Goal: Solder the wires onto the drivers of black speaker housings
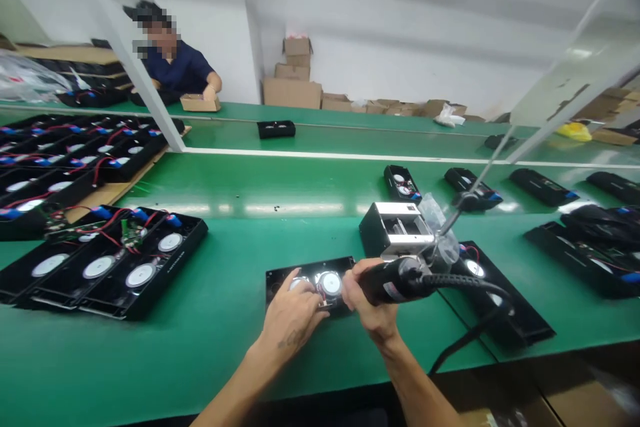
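Observation:
A black speaker housing (280, 273) with two round white-centred speakers lies on the green bench in front of me. My left hand (295, 310) rests over it, with fingers curled on the left speaker and the thumb at the near edge, gripping the housing. My right hand (370, 300) is wrapped round a black corded electric screwdriver (395, 280), held almost level above the housing's right end. Its tip is hidden behind my fingers. Just behind stands a black and silver device (397, 223) with an open top.
Several speaker housings (145, 273) with wires and circuit boards lie left; more (500, 300) lie right. A rod (487, 173) slants down to the screwdriver, whose cable (465, 340) loops right. A co-worker (183, 70) sits across the bench behind a white post (135, 60).

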Motion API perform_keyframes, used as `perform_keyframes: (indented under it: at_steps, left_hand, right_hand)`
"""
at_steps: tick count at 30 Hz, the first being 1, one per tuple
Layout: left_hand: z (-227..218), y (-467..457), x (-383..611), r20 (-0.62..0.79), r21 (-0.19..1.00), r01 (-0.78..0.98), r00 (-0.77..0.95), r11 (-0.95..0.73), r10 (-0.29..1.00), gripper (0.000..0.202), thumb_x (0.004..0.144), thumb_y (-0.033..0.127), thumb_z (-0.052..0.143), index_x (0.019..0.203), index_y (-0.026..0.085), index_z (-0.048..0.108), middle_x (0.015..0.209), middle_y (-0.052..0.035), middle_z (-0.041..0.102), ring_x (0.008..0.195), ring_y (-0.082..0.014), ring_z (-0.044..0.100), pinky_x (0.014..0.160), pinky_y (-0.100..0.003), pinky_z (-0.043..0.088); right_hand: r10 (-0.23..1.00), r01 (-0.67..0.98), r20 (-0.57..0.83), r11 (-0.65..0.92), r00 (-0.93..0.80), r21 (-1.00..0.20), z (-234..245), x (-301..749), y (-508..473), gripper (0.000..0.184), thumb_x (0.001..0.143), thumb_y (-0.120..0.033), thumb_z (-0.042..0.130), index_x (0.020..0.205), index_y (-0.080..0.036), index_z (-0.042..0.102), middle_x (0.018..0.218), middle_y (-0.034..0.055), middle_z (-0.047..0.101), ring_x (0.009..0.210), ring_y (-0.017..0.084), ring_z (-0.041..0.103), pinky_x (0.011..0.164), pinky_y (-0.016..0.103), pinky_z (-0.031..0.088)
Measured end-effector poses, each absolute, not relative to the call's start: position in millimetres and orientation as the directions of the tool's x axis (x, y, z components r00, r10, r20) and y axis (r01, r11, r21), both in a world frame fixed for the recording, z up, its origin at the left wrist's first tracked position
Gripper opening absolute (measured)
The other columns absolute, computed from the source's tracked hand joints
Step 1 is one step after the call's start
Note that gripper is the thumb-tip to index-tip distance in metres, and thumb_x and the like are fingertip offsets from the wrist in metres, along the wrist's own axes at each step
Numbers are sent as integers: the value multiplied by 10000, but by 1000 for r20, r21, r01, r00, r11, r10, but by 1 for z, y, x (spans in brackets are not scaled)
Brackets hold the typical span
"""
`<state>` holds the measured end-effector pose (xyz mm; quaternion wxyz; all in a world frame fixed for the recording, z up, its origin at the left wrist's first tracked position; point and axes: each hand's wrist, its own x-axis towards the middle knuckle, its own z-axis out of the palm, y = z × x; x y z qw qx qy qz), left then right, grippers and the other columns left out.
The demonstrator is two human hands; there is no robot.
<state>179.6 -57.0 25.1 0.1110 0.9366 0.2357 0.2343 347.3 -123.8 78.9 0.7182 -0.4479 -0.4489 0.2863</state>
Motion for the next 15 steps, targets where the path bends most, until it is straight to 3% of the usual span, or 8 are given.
perform_keyframes:
  at_steps: [3,6,8,10,11,13,14,15]
  left_hand:
    - [31,-44,153,437,378,328,761,-866,479,302,985,75,472,1169,214,668,1115,-53,772,1206,-219,680,1237,-542,441]
    - [34,-25,114,431,343,353,764,-870,480,596,776,-72,405,1231,230,645,1155,-54,764,1324,-225,625,1265,-575,391]
    - [34,-16,94,372,273,363,814,-891,446,691,633,-58,470,1221,260,647,1102,-35,769,1354,-257,611,1258,-592,385]
    - [33,-13,82,309,212,363,856,-907,414,752,570,-34,517,1241,286,630,1102,-22,771,1387,-277,585,1246,-573,398]
    - [32,-14,79,306,190,364,860,-912,407,746,581,-22,537,1253,293,618,1099,-17,774,1385,-278,583,1242,-557,402]
    - [24,-19,77,369,156,379,834,-912,410,627,672,17,570,1231,299,613,1051,-5,784,1312,-268,615,1227,-526,411]
    - [17,-22,77,421,138,388,810,-911,409,526,731,48,583,1191,301,623,999,2,786,1238,-263,641,1198,-508,434]
    - [8,-24,77,480,121,403,776,-907,409,411,785,85,593,1132,301,635,935,7,782,1145,-259,659,1143,-485,472]
  right_hand:
    - [723,-60,416,532,552,-844,102,361,-134,206,936,-290,731,1052,-272,562,602,-106,454,445,82,442,454,228,385]
    - [601,-24,353,527,718,-849,112,390,-148,275,857,-301,796,1043,-242,602,560,-107,448,413,83,425,440,236,378]
    - [585,40,269,374,765,-926,105,413,-155,386,769,-351,866,1046,-215,633,580,-80,513,434,109,471,450,271,421]
    - [601,147,209,151,771,-978,88,433,-160,478,690,-423,905,1037,-194,669,673,-17,624,558,186,608,557,358,552]
    - [609,207,198,57,768,-977,76,441,-162,520,662,-458,909,1045,-192,681,761,27,687,689,250,688,681,429,617]
    - [609,270,199,-27,768,-962,50,451,-167,648,605,-515,907,1131,-212,681,1032,117,764,1006,401,744,928,596,623]
    - [595,262,203,-14,778,-965,37,454,-170,761,575,-531,907,1230,-244,649,1164,142,756,1125,465,719,978,671,597]
    - [518,269,231,3,823,-963,24,455,-173,848,517,-543,918,1274,-289,631,1203,150,746,1171,523,692,923,727,605]
